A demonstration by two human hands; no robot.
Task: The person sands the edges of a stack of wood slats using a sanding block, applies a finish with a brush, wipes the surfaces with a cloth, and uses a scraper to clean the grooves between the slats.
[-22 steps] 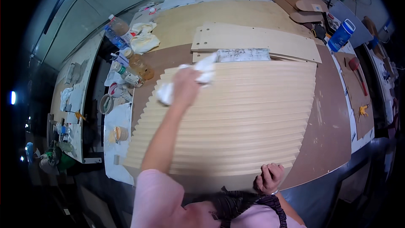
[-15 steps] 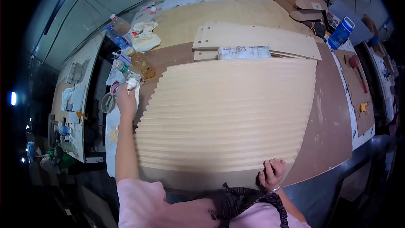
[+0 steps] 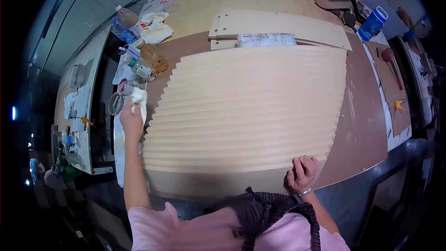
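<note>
A pale wooden panel (image 3: 246, 107) with horizontal ridges and stepped side edges lies across the table in front of me. My left hand (image 3: 132, 120) is closed on a bunched white cloth (image 3: 138, 96), held just beyond the panel's left edge, near the bottles. At the panel's near right corner, my right hand (image 3: 303, 173) has its fingers curled over the edge; its palm side is hidden. A round tub (image 3: 115, 104) with something inside stands left of the cloth, and a clear bottle with a green label (image 3: 139, 69) leans just behind it.
Behind the panel lie a paint-stained white block (image 3: 266, 40) and flat boards with holes (image 3: 278, 25). An amber bottle (image 3: 152, 56) and a crumpled cloth (image 3: 155, 30) are at the far left. To the right are a blue bottle (image 3: 373, 24), a red-headed mallet (image 3: 392, 67) and a yellow tool (image 3: 398, 106).
My left hand has drawn the cloth back from the bottles, slightly toward me and to the left. The right hand stays on the panel's corner. The whole view has shifted a little.
</note>
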